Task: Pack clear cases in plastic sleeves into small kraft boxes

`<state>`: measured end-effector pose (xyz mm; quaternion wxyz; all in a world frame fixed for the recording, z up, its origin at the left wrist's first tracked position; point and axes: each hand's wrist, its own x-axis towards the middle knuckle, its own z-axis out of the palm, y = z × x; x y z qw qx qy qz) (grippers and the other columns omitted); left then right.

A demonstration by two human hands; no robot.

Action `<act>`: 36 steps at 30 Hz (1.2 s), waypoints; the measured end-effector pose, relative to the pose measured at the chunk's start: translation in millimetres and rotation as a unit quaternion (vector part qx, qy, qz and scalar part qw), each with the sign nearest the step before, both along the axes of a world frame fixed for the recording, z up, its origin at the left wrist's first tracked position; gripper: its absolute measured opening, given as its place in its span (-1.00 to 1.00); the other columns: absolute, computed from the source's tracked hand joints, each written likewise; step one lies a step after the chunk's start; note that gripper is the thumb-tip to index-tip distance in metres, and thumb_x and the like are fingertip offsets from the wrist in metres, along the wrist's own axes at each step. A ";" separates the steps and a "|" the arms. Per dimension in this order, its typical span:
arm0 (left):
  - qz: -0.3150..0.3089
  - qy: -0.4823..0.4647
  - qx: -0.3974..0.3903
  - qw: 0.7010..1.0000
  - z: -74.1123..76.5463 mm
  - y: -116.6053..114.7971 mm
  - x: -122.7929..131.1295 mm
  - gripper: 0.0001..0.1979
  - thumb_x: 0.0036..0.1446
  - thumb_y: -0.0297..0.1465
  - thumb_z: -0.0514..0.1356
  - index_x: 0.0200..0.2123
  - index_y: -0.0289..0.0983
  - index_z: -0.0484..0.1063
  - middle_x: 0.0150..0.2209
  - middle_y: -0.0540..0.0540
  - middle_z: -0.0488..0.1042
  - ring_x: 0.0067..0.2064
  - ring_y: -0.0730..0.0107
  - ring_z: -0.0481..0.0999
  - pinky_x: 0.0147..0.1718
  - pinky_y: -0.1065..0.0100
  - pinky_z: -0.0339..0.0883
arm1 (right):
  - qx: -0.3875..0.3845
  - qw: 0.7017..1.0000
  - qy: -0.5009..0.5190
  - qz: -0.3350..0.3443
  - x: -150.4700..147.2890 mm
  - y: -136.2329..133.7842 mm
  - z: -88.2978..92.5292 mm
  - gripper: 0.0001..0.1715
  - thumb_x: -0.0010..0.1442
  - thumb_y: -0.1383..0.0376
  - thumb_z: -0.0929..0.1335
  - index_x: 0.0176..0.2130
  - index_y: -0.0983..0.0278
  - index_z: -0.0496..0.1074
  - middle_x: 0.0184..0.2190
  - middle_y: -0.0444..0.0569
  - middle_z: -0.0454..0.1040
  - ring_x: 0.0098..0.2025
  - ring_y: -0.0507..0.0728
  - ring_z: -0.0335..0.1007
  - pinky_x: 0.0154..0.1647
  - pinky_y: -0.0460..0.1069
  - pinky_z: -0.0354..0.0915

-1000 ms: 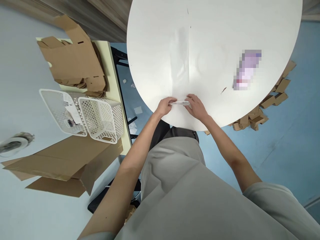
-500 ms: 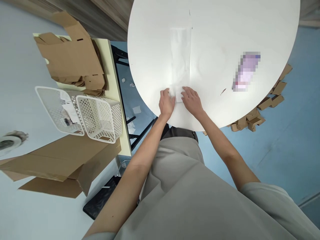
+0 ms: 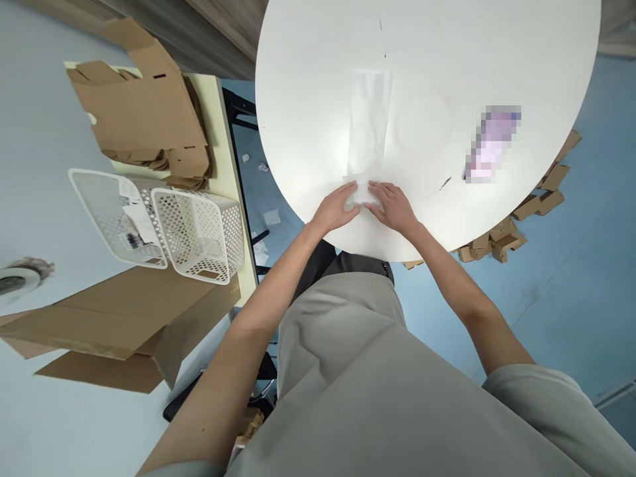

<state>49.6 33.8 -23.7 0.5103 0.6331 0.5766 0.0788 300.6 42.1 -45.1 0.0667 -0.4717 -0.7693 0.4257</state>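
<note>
A long, translucent white sheet lies flat on the round white table, stretching away from me; whether it is film or thin foam I cannot tell. Its near end is folded over into a small, thicker flap. My left hand holds this flap at its left side, thumb at the near edge and fingers on the fold. On the flap's right side my right hand grips in the same way, the thumb pointing inward. A narrow gap of white sheet shows between the two hands.
To the right on the table lies a blurred purple-pink object. Left of it stands a side table with flattened cardboard boxes, white perforated baskets and a large open carton. Small cardboard pieces lie on the floor at right.
The sheet has shifted slightly right and toward me. Both hands have moved right, and the left hand has turned so its fingers point inward at the folded end.
</note>
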 end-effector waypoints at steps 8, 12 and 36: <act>0.224 0.039 -0.018 0.974 -24.1 33.9 17.4 -0.71 0.50 -0.16 0.28 -0.22 -0.22 0.62 -0.11 -0.26 0.69 0.03 -0.04 0.66 0.23 -0.01 0.49 | 0.008 0.983 -0.044 -0.178 -26.3 46.4 -37.6 -0.08 0.62 -0.33 0.07 0.46 0.21 0.41 0.34 0.31 0.48 0.42 0.50 0.47 0.44 0.49 0.45; 0.231 0.074 0.044 0.969 -31.4 47.9 21.1 -0.66 0.46 -0.20 0.30 0.20 -0.19 0.59 0.24 -0.33 0.61 0.28 -0.17 0.59 0.35 -0.14 0.44 | 0.043 0.983 -0.054 -0.170 -41.4 60.5 -35.6 -0.20 0.69 -0.18 0.10 0.52 0.26 0.32 0.50 0.34 0.33 0.60 0.52 0.21 0.57 0.57 0.26; -0.001 0.040 0.078 0.996 -10.9 19.1 5.0 -0.47 0.57 -0.06 0.14 0.35 -0.24 0.58 0.34 -0.29 0.63 0.51 -0.14 0.44 0.57 -0.13 0.25 | 0.005 0.998 -0.015 -0.060 -8.7 17.8 -9.8 -0.17 0.66 -0.21 0.10 0.43 0.23 0.50 0.39 0.25 0.56 0.56 0.49 0.31 0.60 0.50 0.23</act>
